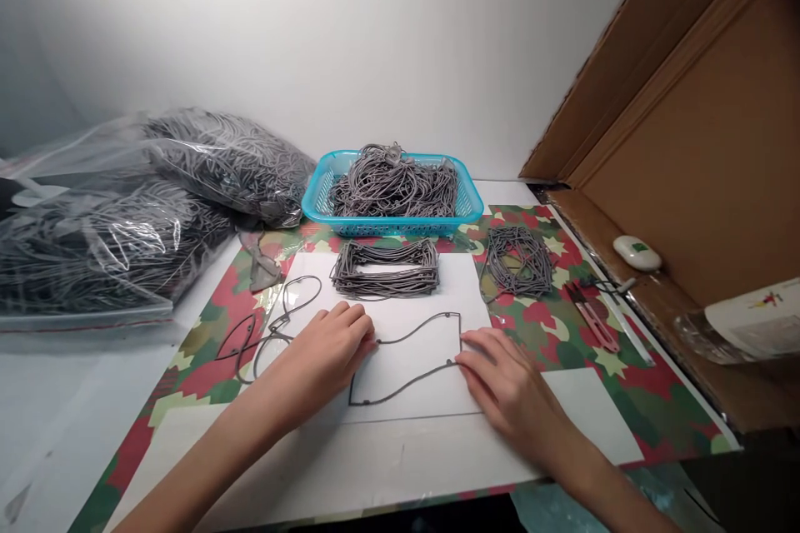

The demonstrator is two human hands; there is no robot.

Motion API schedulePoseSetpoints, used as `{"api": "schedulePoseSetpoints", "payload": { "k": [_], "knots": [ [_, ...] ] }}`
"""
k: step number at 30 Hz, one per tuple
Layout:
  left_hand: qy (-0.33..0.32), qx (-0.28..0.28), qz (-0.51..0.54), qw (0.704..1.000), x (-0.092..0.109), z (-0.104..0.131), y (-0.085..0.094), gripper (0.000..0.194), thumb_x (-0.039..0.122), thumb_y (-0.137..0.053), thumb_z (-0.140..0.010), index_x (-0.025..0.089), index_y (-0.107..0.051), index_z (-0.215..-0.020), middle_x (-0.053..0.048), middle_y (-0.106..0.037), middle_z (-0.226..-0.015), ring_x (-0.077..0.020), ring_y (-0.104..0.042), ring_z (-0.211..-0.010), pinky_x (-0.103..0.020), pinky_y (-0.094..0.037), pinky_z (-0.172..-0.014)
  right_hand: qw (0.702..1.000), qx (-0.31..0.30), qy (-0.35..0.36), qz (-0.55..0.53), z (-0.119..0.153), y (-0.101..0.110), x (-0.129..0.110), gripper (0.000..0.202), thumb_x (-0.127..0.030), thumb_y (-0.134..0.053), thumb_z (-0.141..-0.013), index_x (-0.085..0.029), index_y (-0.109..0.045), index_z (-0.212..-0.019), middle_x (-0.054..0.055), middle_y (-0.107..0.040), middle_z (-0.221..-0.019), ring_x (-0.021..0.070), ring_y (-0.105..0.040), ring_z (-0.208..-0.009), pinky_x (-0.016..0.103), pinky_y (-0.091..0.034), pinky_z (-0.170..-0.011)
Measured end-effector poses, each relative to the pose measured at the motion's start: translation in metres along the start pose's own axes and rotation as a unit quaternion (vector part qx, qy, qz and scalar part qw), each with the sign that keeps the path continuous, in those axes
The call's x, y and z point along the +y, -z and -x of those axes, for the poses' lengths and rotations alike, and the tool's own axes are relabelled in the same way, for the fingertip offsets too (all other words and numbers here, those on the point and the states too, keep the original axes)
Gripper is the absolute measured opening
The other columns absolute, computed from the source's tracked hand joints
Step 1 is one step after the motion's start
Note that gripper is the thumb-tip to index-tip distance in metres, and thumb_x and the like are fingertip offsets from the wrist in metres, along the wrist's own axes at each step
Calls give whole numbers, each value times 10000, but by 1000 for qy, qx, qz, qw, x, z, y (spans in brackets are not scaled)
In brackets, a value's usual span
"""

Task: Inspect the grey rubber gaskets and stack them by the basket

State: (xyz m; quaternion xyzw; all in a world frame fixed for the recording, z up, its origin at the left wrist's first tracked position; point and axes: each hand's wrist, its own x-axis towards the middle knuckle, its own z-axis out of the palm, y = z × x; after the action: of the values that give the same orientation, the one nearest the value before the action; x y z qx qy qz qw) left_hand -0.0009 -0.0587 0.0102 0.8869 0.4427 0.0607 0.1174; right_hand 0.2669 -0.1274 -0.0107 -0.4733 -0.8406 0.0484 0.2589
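A thin dark grey wavy frame, like a rubber gasket with small tabs, lies on white paper in front of me. My left hand is at its left side, fingers closed together on the upper left part; the fingertips partly hide the strip. At the right side, my right hand pinches the edge near the lower right corner, thumb underneath and index finger above. Beyond the frame sits a neat stack of similar grey frames. Left of my left hand lie several loose grey looped pieces.
A blue basket full of tangled grey strips stands at the back. Clear bags of grey strips lie left. To the right are a grey coil pile, pink-handled snips, a white oval object and a cardboard wall.
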Motion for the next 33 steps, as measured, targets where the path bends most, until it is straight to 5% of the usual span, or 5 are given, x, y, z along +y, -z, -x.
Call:
{"api": "schedulePoseSetpoints", "payload": {
  "k": [7,13,16,24,33],
  "knots": [
    [48,70,-38,996,-7,-13,6,260,194,-310,-954,215,-486,-763,-44,-581,-704,-220,-535,-631,-324,-385,-593,996,10,-27,-81,-11,3,5,289,-177,-502,-952,-180,-505,-664,75,-597,-882,196,-566,-826,350,-479,-710],
    [31,129,65,989,-17,-9,0,188,313,-389,-947,202,-540,-946,-49,-649,-859,-191,-615,-741,-284,-455,-619,995,-9,-77,-61,-26,-3,11,151,-130,-490,-944,-179,-612,-1018,85,-598,-962,219,-555,-904,372,-480,-774],
    [41,138,57,988,-20,-5,2,218,330,-395,-951,201,-567,-986,-50,-658,-912,-173,-616,-729,-271,-450,-609,994,-18,-87,-61,-27,-4,11,172,-131,-482,-948,-193,-637,-988,82,-578,-951,218,-548,-900,366,-480,-765],
    [-88,-18,119,989,-6,2,3,160,311,-541,-926,239,-660,-848,-17,-652,-788,-170,-579,-741,-273,-412,-624,993,-18,-52,-100,-29,-1,4,136,-99,-529,-918,-191,-627,-898,69,-587,-899,210,-533,-852,353,-471,-720],
    [-73,-88,198,973,-2,9,9,168,239,-529,-923,237,-618,-781,-23,-632,-817,-180,-551,-786,-302,-427,-678,991,26,-108,-70,-28,-4,7,121,-89,-519,-917,-190,-578,-882,71,-574,-893,218,-514,-880,372,-453,-750]
  ]
}}
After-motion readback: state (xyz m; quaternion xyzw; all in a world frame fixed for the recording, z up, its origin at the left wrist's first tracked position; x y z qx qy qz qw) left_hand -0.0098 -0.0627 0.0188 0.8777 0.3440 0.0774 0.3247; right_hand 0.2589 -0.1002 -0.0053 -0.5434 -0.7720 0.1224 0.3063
